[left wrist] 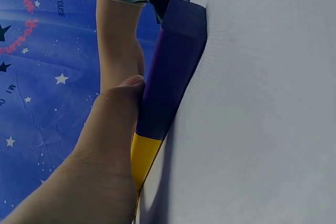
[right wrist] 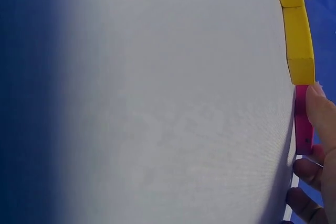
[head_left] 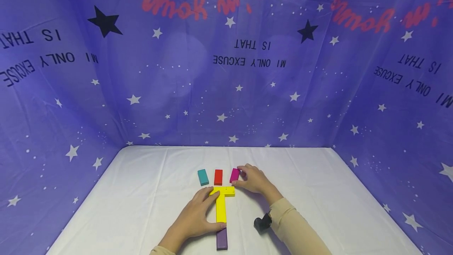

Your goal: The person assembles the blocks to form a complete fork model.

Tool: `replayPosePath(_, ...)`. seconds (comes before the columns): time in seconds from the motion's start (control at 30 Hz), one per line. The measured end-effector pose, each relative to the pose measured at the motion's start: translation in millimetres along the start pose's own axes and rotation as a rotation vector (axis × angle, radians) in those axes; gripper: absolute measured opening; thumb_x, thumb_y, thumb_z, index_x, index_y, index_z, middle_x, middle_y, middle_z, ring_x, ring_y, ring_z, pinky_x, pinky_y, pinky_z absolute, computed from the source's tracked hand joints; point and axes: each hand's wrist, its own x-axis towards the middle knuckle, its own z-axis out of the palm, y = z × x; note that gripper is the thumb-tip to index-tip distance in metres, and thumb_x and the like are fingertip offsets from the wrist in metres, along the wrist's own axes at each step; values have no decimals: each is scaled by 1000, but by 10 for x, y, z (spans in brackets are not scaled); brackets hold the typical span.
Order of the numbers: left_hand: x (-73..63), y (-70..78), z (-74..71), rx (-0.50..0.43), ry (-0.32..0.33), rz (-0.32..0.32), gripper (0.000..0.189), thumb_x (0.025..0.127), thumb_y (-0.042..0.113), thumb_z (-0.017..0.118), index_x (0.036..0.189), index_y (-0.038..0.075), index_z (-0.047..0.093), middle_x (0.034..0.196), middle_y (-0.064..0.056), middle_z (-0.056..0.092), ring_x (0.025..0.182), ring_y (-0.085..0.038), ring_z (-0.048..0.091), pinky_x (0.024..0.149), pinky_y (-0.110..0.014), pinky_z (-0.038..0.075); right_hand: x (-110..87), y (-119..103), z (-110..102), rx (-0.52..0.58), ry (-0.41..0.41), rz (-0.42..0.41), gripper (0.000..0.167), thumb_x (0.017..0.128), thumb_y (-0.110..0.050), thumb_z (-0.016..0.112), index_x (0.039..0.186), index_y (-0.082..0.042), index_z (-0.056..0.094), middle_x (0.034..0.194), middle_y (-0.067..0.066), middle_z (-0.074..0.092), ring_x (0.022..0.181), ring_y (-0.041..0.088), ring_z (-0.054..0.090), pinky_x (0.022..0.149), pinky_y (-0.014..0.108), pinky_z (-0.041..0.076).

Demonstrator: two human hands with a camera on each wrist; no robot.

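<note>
In the head view, yellow blocks [head_left: 221, 209] form a T on the white cloth, with a purple block [head_left: 221, 240] in line at the foot of the stem. Along the left side of this shape rests my left hand [head_left: 194, 216]. Its fingertips touch the crossbar's left end, and its thumb lies against the side near the purple-yellow seam. A magenta block [head_left: 234, 175] stands beyond the crossbar's right end. My right hand [head_left: 255, 180] pinches it between thumb and fingers. The right wrist view shows the thumb against the magenta block [right wrist: 303, 121], close to the yellow crossbar [right wrist: 300, 40].
A red block [head_left: 218, 177] and a teal block [head_left: 203, 177] lie in a row left of the magenta one. The black wrist camera [head_left: 262, 223] hangs by the right sleeve. Purple star-print cloth walls [head_left: 226, 101] enclose the back and sides of the white table [head_left: 141, 207].
</note>
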Motion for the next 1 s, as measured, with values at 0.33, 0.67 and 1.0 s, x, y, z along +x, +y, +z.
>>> replayPosePath(0.33, 3, -8, 18, 13, -3, -2, 96, 72, 80, 64, 149, 25, 46, 153, -5, 42, 142, -27, 39, 110, -51, 43, -10, -19, -7, -11, 7, -9, 74, 80, -58, 75, 136, -12, 59, 101, -2, 60, 94, 15, 53, 89, 40, 48)
replayPosePath(0.67, 8, -16, 21, 20, 1, 5, 98, 72, 84, 59, 149, 25, 46, 153, -5, 42, 142, -26, 40, 109, -51, 44, -9, -12, 2, 20, 19, -18, 69, 81, -53, 76, 129, -6, 61, 101, 2, 62, 95, 18, 54, 93, 42, 48)
replayPosePath(1.0, 1, -20, 18, -5, 8, 8, 98, 72, 83, 61, 149, 25, 46, 154, -5, 41, 141, -26, 40, 110, -49, 43, -33, 38, 25, 55, 49, -3, 68, 81, -54, 75, 127, -6, 61, 102, 3, 63, 91, 17, 56, 90, 41, 52)
